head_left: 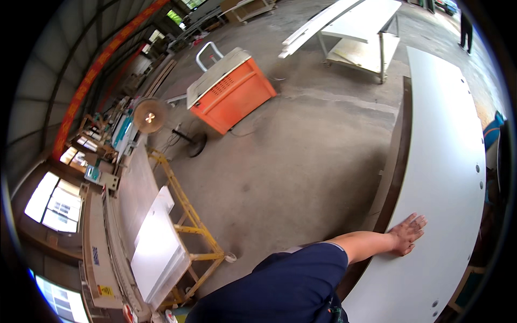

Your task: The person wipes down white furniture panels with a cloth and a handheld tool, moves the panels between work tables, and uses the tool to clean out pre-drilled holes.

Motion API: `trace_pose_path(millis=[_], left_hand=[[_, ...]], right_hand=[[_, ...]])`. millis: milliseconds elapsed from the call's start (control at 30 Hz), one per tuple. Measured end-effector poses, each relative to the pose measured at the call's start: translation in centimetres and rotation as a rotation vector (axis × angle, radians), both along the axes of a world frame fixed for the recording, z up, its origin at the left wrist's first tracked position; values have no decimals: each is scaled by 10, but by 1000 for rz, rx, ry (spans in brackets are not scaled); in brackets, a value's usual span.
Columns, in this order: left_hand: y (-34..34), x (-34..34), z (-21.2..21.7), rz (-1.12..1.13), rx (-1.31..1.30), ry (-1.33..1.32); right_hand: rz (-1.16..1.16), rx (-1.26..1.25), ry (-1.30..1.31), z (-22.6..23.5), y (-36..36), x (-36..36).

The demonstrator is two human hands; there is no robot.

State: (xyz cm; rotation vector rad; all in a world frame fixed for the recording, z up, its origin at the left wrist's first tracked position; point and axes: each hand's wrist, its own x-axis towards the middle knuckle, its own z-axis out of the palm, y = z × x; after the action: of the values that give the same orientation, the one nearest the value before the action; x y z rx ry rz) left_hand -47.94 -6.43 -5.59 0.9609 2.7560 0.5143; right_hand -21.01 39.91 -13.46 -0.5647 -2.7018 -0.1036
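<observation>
Pressing the right hand (pixel 407 235) flat, fingers spread wide and gripping nothing, on the long white panel (pixel 447 161) stretching ahead of it. Probably steadying or positioning the board; shifting it likely calling for firm, even pressure. Not showing the left hand. Standing well off leftward: orange machine (pixel 231 89), yellow stand (pixel 194 226).

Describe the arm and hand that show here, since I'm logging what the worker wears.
One arm shows: a short dark blue sleeve with a paler hem ends above the elbow, leaving the forearm bare. The right hand wears no glove, and no watch or ring can be seen. The left hand is out of view.
</observation>
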Motion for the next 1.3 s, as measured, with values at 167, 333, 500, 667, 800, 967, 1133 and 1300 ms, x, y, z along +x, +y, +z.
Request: trace_pose_path(millis=[167,333,500,667,800,967,1133,1300], left_hand=[[12,-4,-16,28,-47,95],[7,-8,-7,44,-49,44],[4,4,-6,56,-39,49],[-7,12,-2,34,-14,15],[12,-7,12,-48,199,-166],[-9,10,-23,-30,235,95],[26,-6,-1,-303,-3,212],[25,-59,-22,-606,77,289]], right_hand=[[2,141,27,2,-3,11],[-182,-621,141,-35,15,2],[314,-227,61,-28,56,126],[258,-184,52,-15,8,126],[6,-79,65,-13,-19,156],[139,-630,322,33,-238,70],[-148,-480,-162,105,-375,-60],[-958,-340,-96,60,-379,184]])
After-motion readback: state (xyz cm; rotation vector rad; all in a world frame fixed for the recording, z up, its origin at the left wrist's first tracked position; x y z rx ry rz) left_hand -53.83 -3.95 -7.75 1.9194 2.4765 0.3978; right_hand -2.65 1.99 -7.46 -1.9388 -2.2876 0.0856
